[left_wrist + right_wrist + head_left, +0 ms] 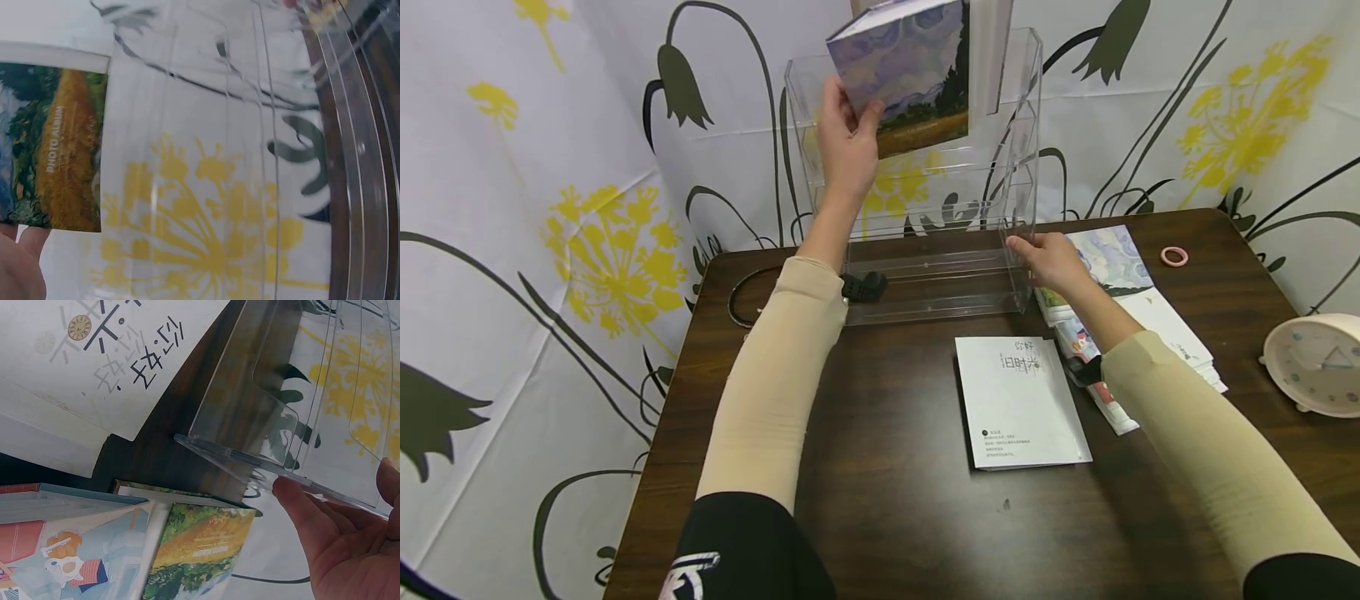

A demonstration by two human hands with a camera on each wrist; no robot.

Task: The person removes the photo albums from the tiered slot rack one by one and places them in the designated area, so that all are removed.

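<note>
One album (917, 75) is held by the left hand (850, 137), its lower left edge being pinched between thumb and curled fingers, with the thumb laid across the painted cover. The words "PHOTO ALBUM" are made out on the cover in the left wrist view. The side wall of a clear rack (925, 312) is gripped between the thumb and fingers of the right hand (1052, 262), low on the rack's right side. The album is raised and tilted in front of the rack's upper tiers; whether the two are touching cannot be told. A pale item (988, 50) is partly hidden behind the album, and its nature cannot be made out. A black device (865, 286) is seen at the left wrist, and a dark cord (731, 300) is looped to the left of that forearm. Both forearms are covered by beige sleeves (775, 383).

The rack is stood upright at the rear of a dark wooden table (880, 467). A white book (1022, 408) is laid flat before its right end, cover upward. Just to the right of this, beneath the right forearm, a group of books (1108, 254) is placed, painted and illustrated covers being visible. Farther right, a pink ring (1174, 257) and a round clock (1318, 367) are found. The background is formed by a curtain (617, 258) printed with yellow and grey-green flowers.
</note>
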